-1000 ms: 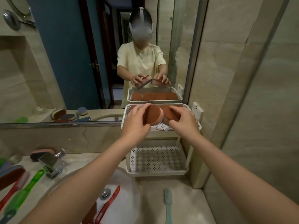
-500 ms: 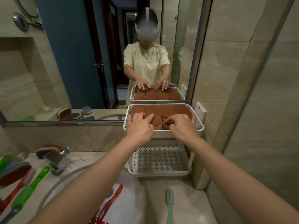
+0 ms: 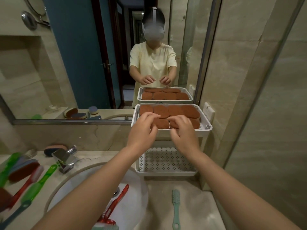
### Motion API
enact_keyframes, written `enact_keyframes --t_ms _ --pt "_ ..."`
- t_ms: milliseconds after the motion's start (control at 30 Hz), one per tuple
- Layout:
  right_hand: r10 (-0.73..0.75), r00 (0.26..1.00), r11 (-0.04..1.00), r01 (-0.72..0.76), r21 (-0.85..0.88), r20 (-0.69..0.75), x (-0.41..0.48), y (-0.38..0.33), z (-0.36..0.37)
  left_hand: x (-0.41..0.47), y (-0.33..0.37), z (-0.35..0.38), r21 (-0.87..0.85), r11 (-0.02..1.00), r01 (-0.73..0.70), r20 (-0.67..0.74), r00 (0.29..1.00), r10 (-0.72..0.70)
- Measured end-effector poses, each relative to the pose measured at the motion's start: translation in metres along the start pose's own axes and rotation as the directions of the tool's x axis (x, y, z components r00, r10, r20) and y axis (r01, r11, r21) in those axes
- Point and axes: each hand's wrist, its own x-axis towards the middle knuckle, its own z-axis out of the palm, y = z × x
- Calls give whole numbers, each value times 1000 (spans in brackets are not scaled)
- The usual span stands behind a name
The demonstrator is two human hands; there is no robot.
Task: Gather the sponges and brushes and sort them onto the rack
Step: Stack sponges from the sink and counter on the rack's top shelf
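Hovering before four back-row sponges (image 3: 169, 111), left hand (image 3: 142, 130) and right hand (image 3: 182, 131) are gripping nothing. One mint brush (image 3: 176, 209) is pointing its bristles toward the rack (image 3: 206, 130).

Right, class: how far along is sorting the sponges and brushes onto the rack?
Done: brown sponges fill the rack's top tray. In hand: nothing; the left hand and right hand hover over that tray, fingers loosely curled. Left: the lower tray holds no brushes; the teal brush and green brush lie on the counter, the red brush in the sink, other sponges at far left.
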Motion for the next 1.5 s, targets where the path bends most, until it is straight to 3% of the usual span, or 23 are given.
enact_keyframes --t_ms 167,333,633,833,1133,1267,1400,1500 --pt "-111 994 989 111 96 4 -31 -26 27 -39 -13 -18 -80 997 7 -148 989 -19" --pt "-115 984 982 92 162 134 -48 -48 63 -80 -40 -35 -67 981 184 -147 970 -193" --pt "-68 881 981 -27 192 469 -75 -75 138 -149 -101 -75 18 895 446 -175 883 -436" --pt "-1 800 978 -123 166 600 -96 -80 196 -187 -155 -83 108 777 620 -183 780 -598" --pt "156 680 962 -269 46 717 -112 -74 277 -207 -239 -75 192 668 719 -67 689 -722" --pt "259 607 936 -351 -39 752 -127 -68 320 -218 -276 -65 206 599 774 34 606 -795" --pt "349 507 894 -432 -118 788 -136 -61 358 -219 -311 -57 223 496 839 175 466 -867" --pt "413 436 859 -479 -183 800 -144 -57 384 -218 -334 -50 279 458 844 243 399 -884"
